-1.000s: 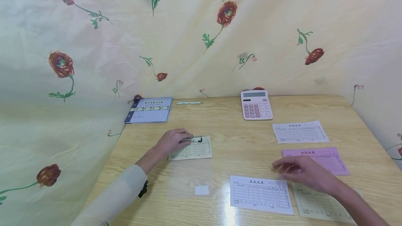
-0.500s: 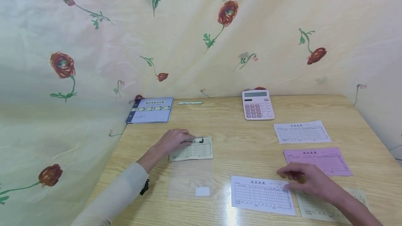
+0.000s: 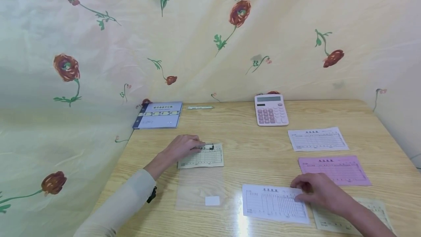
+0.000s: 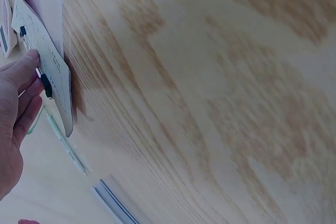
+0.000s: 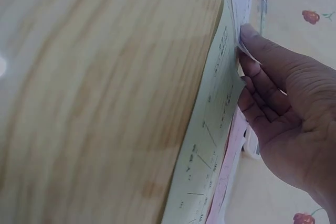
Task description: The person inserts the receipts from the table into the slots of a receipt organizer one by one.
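Note:
On the left of the table, my left hand pinches the metal clip with black ends. This clip lies across the top of a pale green printed form, over a clear plastic sheet with a small white label. My right hand pinches the upper right corner of a white printed form between thumb and fingers. In the right wrist view that corner bends up under the thumb. A second pale green form lies partly hidden below my right hand and forearm.
A pink form and another white form lie toward the right. Along the back are a blue-and-white book, a pen and a pink calculator. A flowered cloth hangs behind the table.
My right hand has moved down from beside the pink form to the white form's corner and taken hold of it. The left hand stays at the clip.

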Demonstrator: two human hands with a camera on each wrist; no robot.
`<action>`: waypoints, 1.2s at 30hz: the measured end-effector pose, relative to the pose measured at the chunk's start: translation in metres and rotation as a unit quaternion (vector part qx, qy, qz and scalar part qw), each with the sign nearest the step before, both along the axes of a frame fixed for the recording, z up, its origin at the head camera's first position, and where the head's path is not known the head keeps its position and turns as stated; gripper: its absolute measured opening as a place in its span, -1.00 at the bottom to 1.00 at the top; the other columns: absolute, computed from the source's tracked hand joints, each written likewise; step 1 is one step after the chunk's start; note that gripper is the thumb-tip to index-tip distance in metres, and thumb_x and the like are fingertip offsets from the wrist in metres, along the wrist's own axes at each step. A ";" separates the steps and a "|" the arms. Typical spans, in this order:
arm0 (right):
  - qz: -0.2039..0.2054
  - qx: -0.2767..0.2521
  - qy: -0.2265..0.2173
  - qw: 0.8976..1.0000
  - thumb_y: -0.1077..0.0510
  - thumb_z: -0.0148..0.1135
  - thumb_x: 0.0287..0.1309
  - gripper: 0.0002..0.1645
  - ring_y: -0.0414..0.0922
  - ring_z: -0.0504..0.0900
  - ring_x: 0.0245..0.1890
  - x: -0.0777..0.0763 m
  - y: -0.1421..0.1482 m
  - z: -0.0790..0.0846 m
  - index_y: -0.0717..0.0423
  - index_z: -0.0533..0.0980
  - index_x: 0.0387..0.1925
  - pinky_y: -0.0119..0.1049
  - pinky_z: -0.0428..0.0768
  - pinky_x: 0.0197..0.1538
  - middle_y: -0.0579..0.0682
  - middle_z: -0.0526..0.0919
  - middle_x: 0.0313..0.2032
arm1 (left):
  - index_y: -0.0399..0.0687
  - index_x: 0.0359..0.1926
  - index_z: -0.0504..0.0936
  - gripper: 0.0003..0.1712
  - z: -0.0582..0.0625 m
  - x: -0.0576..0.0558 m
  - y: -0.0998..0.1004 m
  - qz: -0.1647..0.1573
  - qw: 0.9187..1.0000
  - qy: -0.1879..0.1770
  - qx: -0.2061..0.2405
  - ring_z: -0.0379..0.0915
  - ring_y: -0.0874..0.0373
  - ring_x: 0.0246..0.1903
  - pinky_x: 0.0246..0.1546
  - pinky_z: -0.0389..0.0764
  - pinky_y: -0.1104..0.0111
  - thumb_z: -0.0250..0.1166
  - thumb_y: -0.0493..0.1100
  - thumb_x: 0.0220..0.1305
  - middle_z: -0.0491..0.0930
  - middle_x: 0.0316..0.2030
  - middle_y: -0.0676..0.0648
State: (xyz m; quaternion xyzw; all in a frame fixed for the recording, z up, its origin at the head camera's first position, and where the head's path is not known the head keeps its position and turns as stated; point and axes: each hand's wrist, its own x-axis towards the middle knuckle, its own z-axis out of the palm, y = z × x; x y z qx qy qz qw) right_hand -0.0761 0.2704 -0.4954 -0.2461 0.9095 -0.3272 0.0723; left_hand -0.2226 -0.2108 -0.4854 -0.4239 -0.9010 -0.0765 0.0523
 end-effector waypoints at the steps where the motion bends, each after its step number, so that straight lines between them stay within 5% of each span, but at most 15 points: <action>1: 0.000 -0.004 0.000 1.000 0.08 0.69 -0.03 -0.65 -0.42 0.53 -0.35 -0.001 0.000 -0.001 0.02 0.77 -0.17 -0.39 0.64 -0.30 -0.36 0.68 -0.31 | -0.04 0.10 0.82 -0.68 0.000 0.000 0.000 0.001 1.000 -0.001 -0.001 0.59 0.29 -0.39 -0.36 0.64 0.47 0.50 -0.12 0.36 0.75 -0.20 0.04; 7: -0.008 -0.035 0.013 0.999 0.12 0.64 0.08 -0.76 -0.42 0.57 -0.34 -0.005 0.005 -0.007 0.04 0.80 -0.19 -0.40 0.67 -0.29 -0.32 0.74 -0.30 | -0.04 0.11 0.82 -0.69 0.001 0.001 -0.001 0.003 1.000 -0.006 -0.004 0.61 0.28 -0.37 -0.33 0.66 0.45 0.49 -0.11 0.38 0.75 -0.19 0.04; 16: -0.056 -0.044 -0.068 0.995 0.09 0.54 0.22 -0.81 -0.34 0.66 -0.29 -0.008 0.008 -0.002 0.02 0.81 -0.14 -0.40 0.68 -0.22 -0.21 0.81 -0.24 | -0.03 0.12 0.82 -0.68 -0.003 -0.002 -0.002 -0.003 1.000 -0.001 -0.006 0.59 0.29 -0.39 -0.34 0.63 0.51 0.48 -0.12 0.39 0.75 -0.18 0.04; 29: -0.017 -0.104 -0.087 0.991 0.27 0.36 0.41 -0.81 -0.25 0.60 -0.47 -0.016 0.014 0.009 0.21 0.77 -0.03 -0.39 0.61 -0.48 -0.16 0.76 -0.28 | -0.04 0.12 0.81 -0.68 0.000 -0.001 0.000 -0.011 1.000 0.006 -0.011 0.64 0.27 -0.34 -0.29 0.67 0.48 0.49 -0.14 0.39 0.76 -0.16 0.02; 36: -0.030 -0.106 -0.102 0.989 0.24 0.31 0.47 -0.80 -0.25 0.54 -0.52 -0.024 0.011 0.023 0.18 0.77 -0.01 -0.42 0.54 -0.52 -0.13 0.69 -0.37 | -0.05 0.12 0.82 -0.69 0.001 -0.002 0.002 -0.007 1.000 0.003 -0.018 0.60 0.29 -0.38 -0.30 0.66 0.50 0.48 -0.15 0.39 0.77 -0.16 0.01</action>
